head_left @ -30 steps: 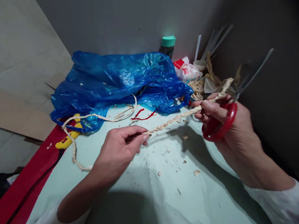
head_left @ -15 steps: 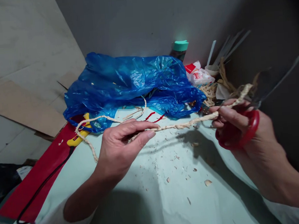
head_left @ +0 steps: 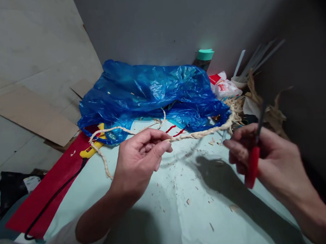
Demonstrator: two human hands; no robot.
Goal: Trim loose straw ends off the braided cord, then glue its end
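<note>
A pale braided cord [head_left: 200,135] is pinched between the thumb and fingers of my left hand [head_left: 143,157]. From there it stretches to the right, ending near the edge of the blue plastic bag. Red-handled scissors [head_left: 254,163] hang on my right hand [head_left: 270,155], blurred, with their dark blades pointing up. The right hand's fingers are curled, and it is apart from the cord. Another stretch of thin cord [head_left: 99,153] loops behind my left hand and runs toward the bag.
A crumpled blue plastic bag [head_left: 149,89] lies at the back, near a green-capped jar [head_left: 204,56]. At left, a yellow-handled tool [head_left: 93,148] with a black cable lies by a red strip [head_left: 52,183]. Small scraps litter the pale green tabletop [head_left: 193,225].
My right hand has let go of the cord and moved slightly down, turning the scissors upright. The cord's right end has swung away toward the bag. My left hand keeps its pinch.
</note>
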